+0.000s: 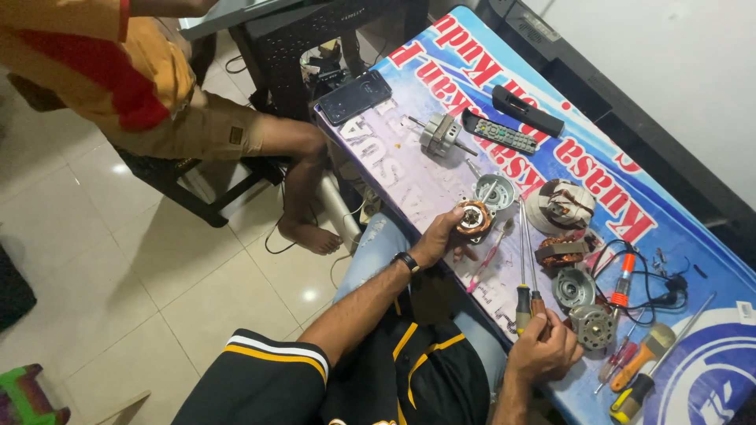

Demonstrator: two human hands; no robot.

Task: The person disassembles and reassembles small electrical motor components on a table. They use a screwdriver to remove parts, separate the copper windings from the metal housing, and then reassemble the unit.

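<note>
The left hand (pixel 435 238) is closed around a copper-wound motor rotor (pixel 473 220). The right hand (pixel 543 350) grips two screwdrivers (pixel 526 264), their long shafts pointing away from it toward the rotor, just beside their tips.

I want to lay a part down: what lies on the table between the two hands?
In the head view, a pink-handled tool lies between the left hand and the right hand.

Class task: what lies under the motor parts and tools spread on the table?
A printed blue, white and red banner covers the table under the motor parts and screwdrivers. The tabletop itself is hidden.
</note>
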